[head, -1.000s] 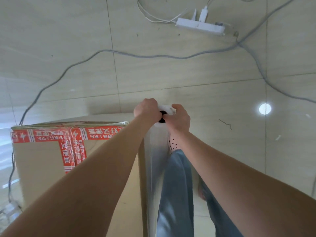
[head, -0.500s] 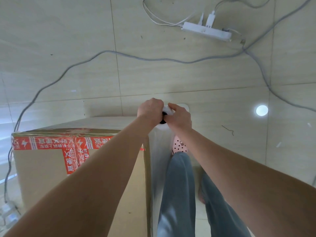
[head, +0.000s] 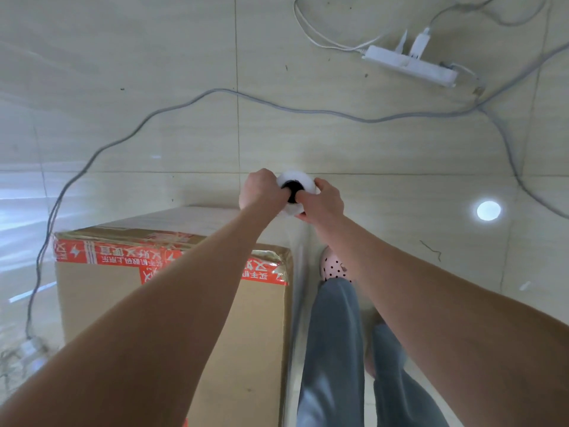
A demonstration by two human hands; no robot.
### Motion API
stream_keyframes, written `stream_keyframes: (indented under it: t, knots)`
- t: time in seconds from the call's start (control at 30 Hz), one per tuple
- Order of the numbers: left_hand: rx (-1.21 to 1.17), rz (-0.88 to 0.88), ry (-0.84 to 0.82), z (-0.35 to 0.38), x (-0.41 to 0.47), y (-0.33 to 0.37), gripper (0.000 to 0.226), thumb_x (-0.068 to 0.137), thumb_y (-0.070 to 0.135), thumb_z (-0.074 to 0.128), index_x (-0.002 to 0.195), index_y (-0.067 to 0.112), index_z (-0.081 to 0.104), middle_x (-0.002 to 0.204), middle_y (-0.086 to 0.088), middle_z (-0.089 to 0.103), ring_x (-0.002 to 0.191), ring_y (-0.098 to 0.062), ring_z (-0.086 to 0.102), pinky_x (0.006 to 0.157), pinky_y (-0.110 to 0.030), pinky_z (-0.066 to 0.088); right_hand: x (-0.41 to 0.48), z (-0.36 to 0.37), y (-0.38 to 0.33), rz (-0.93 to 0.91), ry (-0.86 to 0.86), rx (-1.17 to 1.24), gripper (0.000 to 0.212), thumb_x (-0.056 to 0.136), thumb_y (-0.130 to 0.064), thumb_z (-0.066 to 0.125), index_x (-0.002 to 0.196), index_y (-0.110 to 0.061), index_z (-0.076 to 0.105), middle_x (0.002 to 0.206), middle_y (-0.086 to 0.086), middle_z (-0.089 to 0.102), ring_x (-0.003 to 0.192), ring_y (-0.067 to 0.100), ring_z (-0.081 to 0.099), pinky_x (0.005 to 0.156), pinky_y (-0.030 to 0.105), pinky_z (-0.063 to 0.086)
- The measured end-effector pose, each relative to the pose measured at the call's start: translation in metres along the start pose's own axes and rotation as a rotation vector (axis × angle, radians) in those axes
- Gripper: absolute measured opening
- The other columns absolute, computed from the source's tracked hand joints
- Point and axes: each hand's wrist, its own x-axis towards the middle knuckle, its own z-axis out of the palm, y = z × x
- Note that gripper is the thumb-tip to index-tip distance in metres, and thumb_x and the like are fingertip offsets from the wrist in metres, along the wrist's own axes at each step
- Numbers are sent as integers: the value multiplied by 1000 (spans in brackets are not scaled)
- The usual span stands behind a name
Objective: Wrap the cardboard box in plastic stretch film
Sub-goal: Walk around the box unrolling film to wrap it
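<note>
Left hand (head: 261, 191) and right hand (head: 323, 200) are gripping the top end of the stretch film roll (head: 295, 177) together, upright, just past the far right corner of the cardboard box (head: 92, 300) standing on the floor. Film (head: 297, 288) is running down the box's right side, so I'd be keeping the roll vertical, taut and close round that corner. Forearms are hiding much of the box top, and the roll's lower end is out of sight.
</note>
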Motion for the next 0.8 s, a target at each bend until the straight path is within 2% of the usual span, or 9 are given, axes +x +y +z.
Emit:
stream_keyframes:
  t: [0.13, 0.23, 0.3, 0.37, 0.47, 0.53, 0.67, 0.73, 0.8]
  knots:
    - [17, 1, 11, 0, 0, 2, 21, 78, 28, 63, 79, 7, 62, 79, -11, 66, 75, -30, 67, 59, -31, 52, 2, -3, -3, -3, -10, -24, 38, 74, -8, 61, 112, -12, 60, 72, -8, 51, 76, 27, 64, 81, 46, 56]
    - [-21, -26, 22, -2, -1, -1, 23, 79, 24, 61, 83, 2, 65, 81, -14, 68, 75, -31, 68, 62, -34, 56, 6, -2, -9, -42, -48, -112, 38, 72, -12, 62, 110, -16, 62, 90, 2, 62, 93, 30, 64, 82, 45, 55]
    - [-79, -65, 39, -2, 0, -5, 23, 80, 23, 60, 84, 1, 65, 76, -13, 68, 70, -30, 68, 61, -33, 56, 7, 3, -14, -53, -53, -143, 49, 74, -15, 63, 122, -21, 58, 110, 3, 63, 101, 28, 62, 85, 43, 54]
    - [-164, -123, 42, -3, 0, -8, 22, 82, 25, 59, 79, 4, 62, 62, -8, 64, 56, -25, 66, 58, -29, 55, 7, 9, -17, -77, -22, -165, 57, 76, -19, 63, 132, -22, 51, 123, 2, 59, 107, 26, 60, 90, 36, 51]
    - [-238, -162, 32, -6, 1, -11, 22, 84, 28, 58, 73, 8, 57, 51, -5, 61, 42, -17, 61, 51, -23, 50, 3, 17, -17, -163, 50, -223, 53, 81, -21, 61, 133, -17, 48, 128, 3, 57, 116, 24, 54, 91, 24, 40]
    - [-262, -173, 7, -8, 2, -16, 22, 83, 26, 58, 71, 9, 55, 48, -4, 60, 39, -15, 60, 48, -21, 49, 2, 19, -19, -204, 38, -297, 47, 83, -16, 57, 130, -16, 51, 127, 5, 58, 117, 25, 53, 92, 28, 40]
    - [-339, -235, -87, -14, 4, -29, 29, 86, 26, 60, 67, 7, 50, 38, -2, 58, 31, -11, 56, 34, -15, 42, 3, 24, -34, -264, -58, -485, 32, 81, -10, 55, 112, -15, 61, 109, 5, 64, 104, 28, 56, 77, 29, 42]
    - [-354, -247, -132, -17, 5, -32, 28, 87, 24, 60, 68, 4, 53, 49, -7, 63, 40, -16, 62, 44, -22, 53, 5, 26, -41, -306, -106, -610, 18, 78, -7, 52, 90, -18, 60, 88, 2, 60, 87, 28, 53, 57, 26, 36]
    - [-236, -174, -120, -21, 6, -32, 20, 86, 20, 58, 78, 2, 57, 66, -12, 67, 56, -23, 66, 54, -27, 55, 7, 28, -47, -335, -146, -743, 16, 77, -7, 50, 87, -16, 59, 85, 3, 58, 80, 27, 51, 53, 26, 30]
